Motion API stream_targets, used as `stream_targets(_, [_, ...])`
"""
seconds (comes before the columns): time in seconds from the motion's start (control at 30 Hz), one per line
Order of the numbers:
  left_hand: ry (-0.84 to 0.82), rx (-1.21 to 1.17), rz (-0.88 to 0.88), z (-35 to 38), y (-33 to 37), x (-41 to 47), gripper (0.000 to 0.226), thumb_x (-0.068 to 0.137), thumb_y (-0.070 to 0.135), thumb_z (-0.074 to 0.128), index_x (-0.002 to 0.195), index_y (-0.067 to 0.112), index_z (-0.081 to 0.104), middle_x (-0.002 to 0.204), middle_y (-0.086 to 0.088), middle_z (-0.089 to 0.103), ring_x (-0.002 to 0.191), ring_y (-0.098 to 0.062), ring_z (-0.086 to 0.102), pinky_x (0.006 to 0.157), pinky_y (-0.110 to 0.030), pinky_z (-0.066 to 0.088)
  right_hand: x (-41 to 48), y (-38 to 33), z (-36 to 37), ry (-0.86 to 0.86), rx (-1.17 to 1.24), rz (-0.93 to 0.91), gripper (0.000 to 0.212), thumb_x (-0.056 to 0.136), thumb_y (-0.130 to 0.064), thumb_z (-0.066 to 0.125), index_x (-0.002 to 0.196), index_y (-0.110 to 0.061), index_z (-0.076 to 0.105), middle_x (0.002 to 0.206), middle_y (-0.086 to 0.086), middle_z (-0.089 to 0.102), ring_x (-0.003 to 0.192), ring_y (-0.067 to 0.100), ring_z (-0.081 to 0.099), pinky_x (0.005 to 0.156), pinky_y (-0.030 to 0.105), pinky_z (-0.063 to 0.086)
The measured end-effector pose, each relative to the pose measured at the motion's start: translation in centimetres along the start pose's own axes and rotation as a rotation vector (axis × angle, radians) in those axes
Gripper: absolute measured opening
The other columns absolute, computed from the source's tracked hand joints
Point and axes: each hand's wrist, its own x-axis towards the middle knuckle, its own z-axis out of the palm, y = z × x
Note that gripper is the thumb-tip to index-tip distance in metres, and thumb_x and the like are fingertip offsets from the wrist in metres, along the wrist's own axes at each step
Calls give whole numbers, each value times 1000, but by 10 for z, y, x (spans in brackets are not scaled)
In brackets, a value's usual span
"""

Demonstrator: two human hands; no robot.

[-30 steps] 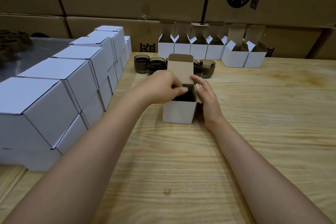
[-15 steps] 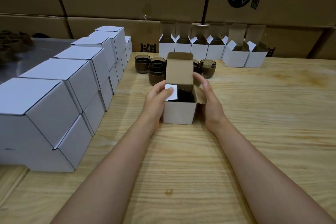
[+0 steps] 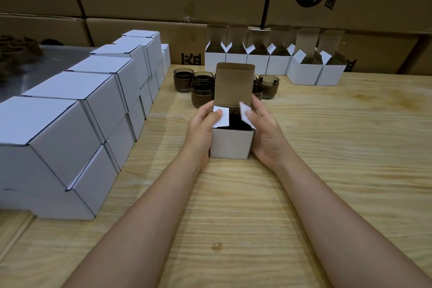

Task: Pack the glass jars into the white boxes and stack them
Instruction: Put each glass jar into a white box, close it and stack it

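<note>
Centre of frame: small white cardboard box (image 3: 231,145) upright on pale wooden table (image 3: 327,159), brown lid flap (image 3: 235,84) raised, dark glass jar (image 3: 238,122) seated inside. Clasped from both sides, apparently to steady it for folding the white side flaps (image 3: 222,116) inward over the jar.

Left hand (image 3: 201,128): thumb pressing left flap, fingers curled round the wall. Right hand (image 3: 265,134): palm cupping right wall, fingertips tipping right flap.

Behind: loose smoky glass jars (image 3: 202,92), open white boxes (image 3: 257,64). Left of frame: closed white boxes (image 3: 70,124), stacked two high.

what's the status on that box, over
Left hand and right hand hold the white box, thumbs pressing side flaps inward. Jar inside, lid upright, not yet closed. Loose jars behind, clear of it.
</note>
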Motion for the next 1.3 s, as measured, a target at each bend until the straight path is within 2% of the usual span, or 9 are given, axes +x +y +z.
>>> stream_targets(0.13, [-20, 12, 15, 0, 1, 0, 34, 95, 8, 50, 127, 18, 57, 119, -11, 65, 103, -24, 64, 88, -41, 52, 1, -1, 6, 1, -105, -58, 54, 88, 3, 48, 135, -24, 46, 114, 2, 66, 105, 21, 63, 91, 38, 52])
stream_targets(0.27, [-12, 53, 64, 1, 1, -1, 31, 95, 10, 49, 107, 35, 61, 102, 0, 68, 95, -21, 64, 80, -40, 53, 2, 1, 3, -16, -48, -55, 46, 92, 2, 47, 124, -29, 55, 108, 3, 67, 100, 20, 64, 85, 34, 53])
stream_targets(0.37, [-40, 55, 98, 1, -1, -2, 20, 97, 14, 47, 98, 30, 60, 99, -1, 66, 90, -19, 61, 74, -36, 50, -2, 0, 4, -42, -25, -52, 30, 85, -12, 61, 113, -21, 59, 107, 0, 64, 98, 16, 61, 83, 31, 51])
stream_targets(0.5, [-16, 90, 112, 2, -2, -3, 21, 98, 19, 45, 92, 32, 60, 88, 8, 66, 77, -10, 62, 63, -28, 50, -6, -2, 4, -127, -74, -39, 70, 53, -50, 86, 107, -18, 54, 104, -1, 59, 100, 19, 55, 82, 32, 48])
stream_targets(0.57, [0, 111, 109, 1, -2, -4, 25, 99, 20, 44, 90, 35, 61, 90, 7, 66, 79, -11, 62, 62, -28, 50, -8, -3, 6, -133, -98, -24, 83, 39, -60, 87, 103, -20, 52, 108, -2, 57, 99, 16, 56, 83, 32, 49])
stream_targets(0.63, [6, 111, 103, 1, -2, -4, 29, 99, 18, 43, 87, 37, 62, 93, 5, 66, 81, -15, 61, 63, -30, 50, -8, -3, 7, -115, -114, -15, 76, 42, -55, 89, 99, -22, 51, 119, 0, 51, 100, 14, 56, 80, 28, 51])
stream_targets(0.77, [6, 124, 92, 1, -2, -4, 35, 101, 22, 41, 82, 41, 63, 95, 5, 65, 83, -18, 60, 65, -34, 50, -8, 0, 5, -75, -159, -59, 22, 73, -16, 64, 92, -23, 56, 124, 3, 49, 99, 14, 56, 76, 26, 51])
stream_targets(1.03, [-27, 131, 118, -1, -4, -3, 29, 104, 29, 36, 89, 35, 60, 107, -4, 61, 92, -25, 56, 74, -39, 48, -10, 1, 7, -69, -256, -97, 20, 75, -15, 65, 76, -35, 69, 120, 0, 54, 102, 17, 56, 79, 29, 50])
stream_targets(1.3, [-46, 118, 109, -1, -3, -3, 28, 104, 36, 33, 92, 33, 58, 114, -9, 59, 94, -24, 56, 74, -38, 50, -9, 1, 10, -21, -265, -166, 19, 75, -15, 66, 74, -33, 69, 104, -4, 60, 86, 7, 61, 70, 26, 52])
